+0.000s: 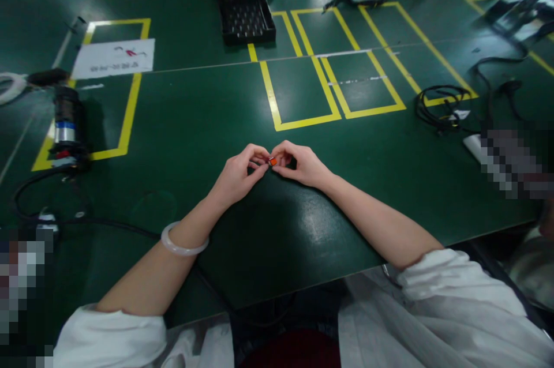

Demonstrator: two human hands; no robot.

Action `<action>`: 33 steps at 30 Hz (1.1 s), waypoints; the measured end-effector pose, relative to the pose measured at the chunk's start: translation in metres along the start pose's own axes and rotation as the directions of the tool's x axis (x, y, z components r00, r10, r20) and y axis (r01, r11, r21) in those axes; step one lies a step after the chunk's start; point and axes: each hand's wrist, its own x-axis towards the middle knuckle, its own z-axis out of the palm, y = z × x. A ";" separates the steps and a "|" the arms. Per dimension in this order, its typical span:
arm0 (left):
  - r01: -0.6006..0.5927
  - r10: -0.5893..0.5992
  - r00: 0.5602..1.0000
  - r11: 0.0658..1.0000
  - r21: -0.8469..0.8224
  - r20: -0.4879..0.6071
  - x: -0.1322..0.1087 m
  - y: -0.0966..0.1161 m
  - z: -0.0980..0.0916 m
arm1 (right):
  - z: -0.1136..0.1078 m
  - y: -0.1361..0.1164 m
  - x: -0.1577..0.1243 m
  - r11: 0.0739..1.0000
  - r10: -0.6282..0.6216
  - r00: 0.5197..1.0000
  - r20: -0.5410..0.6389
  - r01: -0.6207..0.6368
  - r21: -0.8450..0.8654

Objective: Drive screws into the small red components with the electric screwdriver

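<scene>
Between my fingertips, just above the green table (208,108), is a small orange-red piece (273,161) with a shiny edge; it is too small for me to name its kind. My left hand (246,170) pinches it from the left, thumb and forefinger closed. From the right, my right hand (298,164) pinches the same piece, its fingers curled. The fingertips of both hands meet at the piece and partly hide it. A pale bangle circles my left wrist.
A black cylindrical tool (67,120) with a cable lies at left, near a white printed sheet (115,59). Across the table, a person's hands are over a black tray (246,13). Coiled black cable (439,108) lies at right. Yellow tape marks rectangles on the table.
</scene>
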 end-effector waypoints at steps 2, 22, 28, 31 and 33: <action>0.005 -0.005 1.000 1.000 -0.008 -0.008 0.000 0.001 0.000 | -0.001 0.000 0.000 1.000 -0.001 1.000 -0.011 0.001 -0.002; -0.037 0.041 0.998 0.997 0.070 -0.045 0.000 0.006 -0.001 | -0.002 0.001 0.001 1.000 0.002 1.000 -0.013 -0.002 -0.006; -0.011 0.011 1.000 0.998 0.065 0.004 -0.001 0.007 -0.001 | -0.001 0.001 0.001 0.999 0.042 0.998 -0.039 -0.041 0.035; 0.015 -0.012 0.999 0.994 0.109 -0.030 0.003 0.004 -0.010 | -0.002 0.001 0.001 0.997 0.061 0.997 -0.057 -0.058 0.045; 0.034 -0.016 0.995 0.984 0.176 -0.100 0.007 -0.002 -0.028 | -0.002 0.001 0.001 0.997 0.064 0.997 -0.050 -0.062 0.044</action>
